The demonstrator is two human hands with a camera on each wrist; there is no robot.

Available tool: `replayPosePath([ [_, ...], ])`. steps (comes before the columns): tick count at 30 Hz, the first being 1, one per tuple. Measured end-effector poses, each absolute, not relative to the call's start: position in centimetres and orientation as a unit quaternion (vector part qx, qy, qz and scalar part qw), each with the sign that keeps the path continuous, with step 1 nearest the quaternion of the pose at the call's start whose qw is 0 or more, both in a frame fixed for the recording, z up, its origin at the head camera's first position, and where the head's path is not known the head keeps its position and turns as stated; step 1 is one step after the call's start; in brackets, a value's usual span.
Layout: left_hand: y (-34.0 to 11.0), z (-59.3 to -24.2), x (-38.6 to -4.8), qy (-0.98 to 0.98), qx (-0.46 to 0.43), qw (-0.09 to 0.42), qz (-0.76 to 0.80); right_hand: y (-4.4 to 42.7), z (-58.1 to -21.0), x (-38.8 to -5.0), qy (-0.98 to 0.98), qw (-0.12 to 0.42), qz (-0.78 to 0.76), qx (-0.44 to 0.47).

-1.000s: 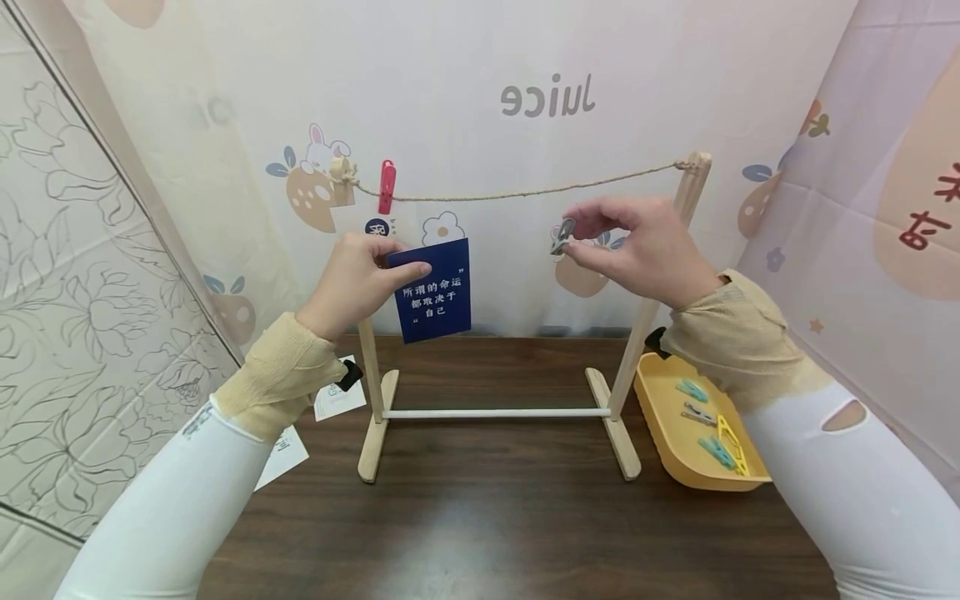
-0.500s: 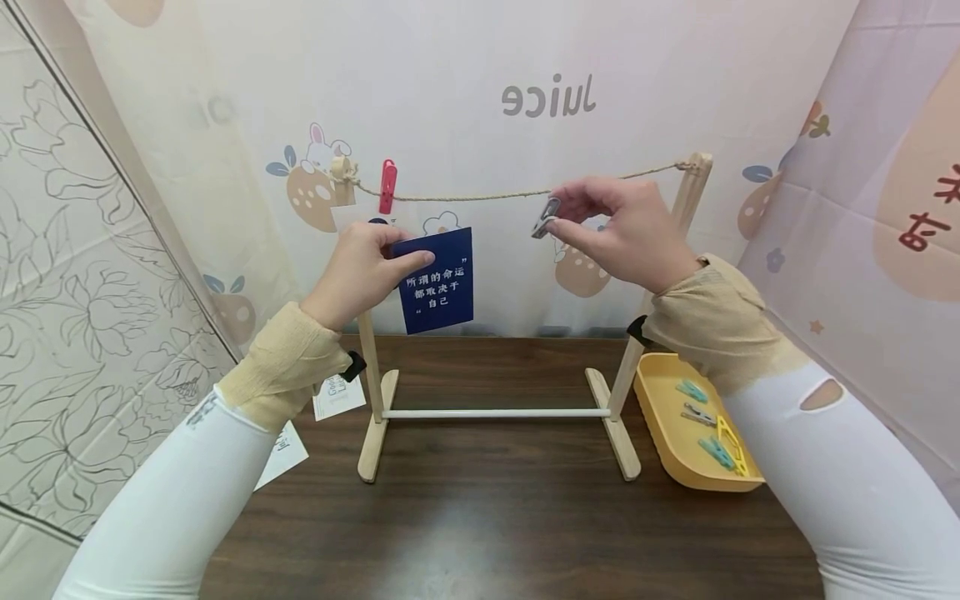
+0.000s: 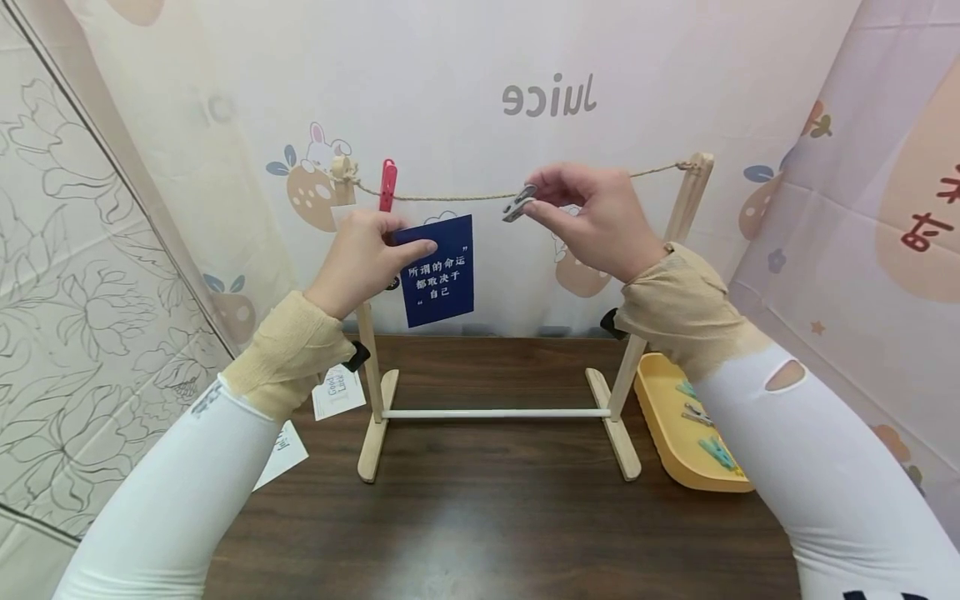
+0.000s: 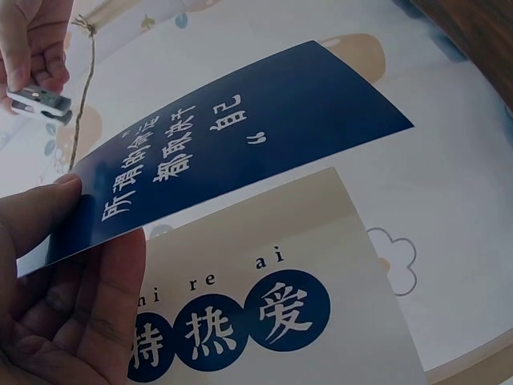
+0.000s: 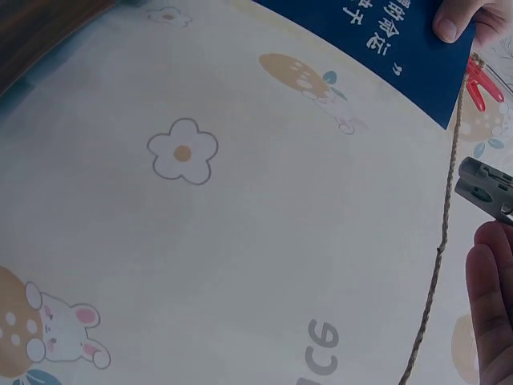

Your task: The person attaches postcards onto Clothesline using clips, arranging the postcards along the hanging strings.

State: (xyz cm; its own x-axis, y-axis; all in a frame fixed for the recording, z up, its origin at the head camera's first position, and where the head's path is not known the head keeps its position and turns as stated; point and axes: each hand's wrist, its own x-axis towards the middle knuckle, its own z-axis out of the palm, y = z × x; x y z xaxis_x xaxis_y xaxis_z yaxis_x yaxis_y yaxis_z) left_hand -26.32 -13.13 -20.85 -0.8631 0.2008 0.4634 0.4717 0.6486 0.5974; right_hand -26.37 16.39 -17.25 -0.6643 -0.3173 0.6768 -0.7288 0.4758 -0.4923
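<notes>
L hand (image 3: 367, 258) pinches blue card (image 3: 442, 279) at its upper L corner, thumb in front, fingers behind. R hand (image 3: 588, 212) pinches grey peg (image 3: 519, 204) by one end, free end toward the card; can't tell if its mouth is parted. Card hangs just below the line (image 3: 457, 199) in head view, tilted, R side higher; white card (image 4: 365, 345) sits behind, red peg (image 3: 387, 185) on the line above it.

To do it well: prob. best to level the card 1st, i.e. lift the L corner, & bring the top edge up to the line. Then spread the peg w/ a firm squeeze & seat it over line + card together, approx. mid-edge, clear of L thumb. Keep a light pinch; hard grip may crease the card. Don't let go w/ L till peg bites.
</notes>
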Motion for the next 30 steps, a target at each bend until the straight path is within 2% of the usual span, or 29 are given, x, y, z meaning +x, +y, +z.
replayPosePath([
  [12, -12.5, -20.1, -26.9, -0.899, -0.186, 0.184, -0.350, 14.5, -16.8, -27.5, -0.790, 0.259, 0.465, 0.304],
  [30, -10.8, -19.6, -27.4, -0.903, -0.184, 0.187, -0.339, 12.7, -16.0, -28.0, -0.791, 0.257, 0.467, 0.301],
])
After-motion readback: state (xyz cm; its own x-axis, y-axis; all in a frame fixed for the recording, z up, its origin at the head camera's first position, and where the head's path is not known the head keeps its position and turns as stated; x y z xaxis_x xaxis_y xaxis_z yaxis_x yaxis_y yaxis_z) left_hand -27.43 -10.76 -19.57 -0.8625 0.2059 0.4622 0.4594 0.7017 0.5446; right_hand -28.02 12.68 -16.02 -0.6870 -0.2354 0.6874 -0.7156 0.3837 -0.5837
